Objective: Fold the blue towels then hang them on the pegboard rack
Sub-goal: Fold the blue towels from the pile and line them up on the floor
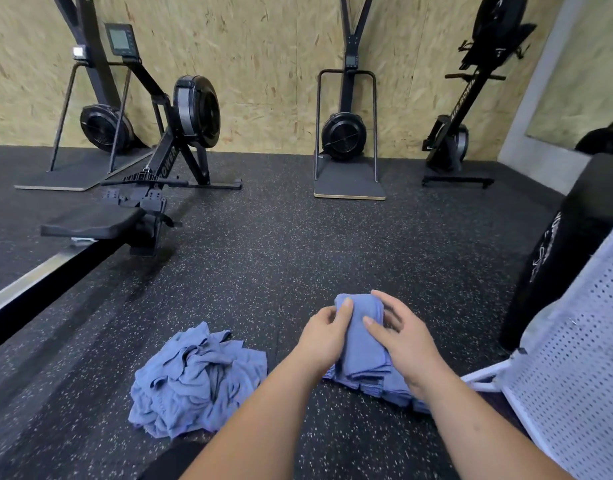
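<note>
A folded blue towel (pixel 361 337) is held upright between both hands above a low stack of folded blue towels (pixel 384 388) on the floor. My left hand (pixel 324 336) grips its left edge, thumb on the front. My right hand (pixel 403 337) curls around its right side, fingers spread over the cloth. A crumpled heap of unfolded blue towels (pixel 197 379) lies on the floor to the left. The white pegboard rack (pixel 575 358) stands at the right edge, with a blue towel (pixel 582 282) draped over its top.
The floor is black speckled rubber (pixel 281 254). A rowing machine with its rail and seat (pixel 90 221) runs along the left. Ski-trainer stands (pixel 346 140) and an upright rower (pixel 461 133) line the chipboard wall. A black padded block (pixel 568 247) sits behind the rack.
</note>
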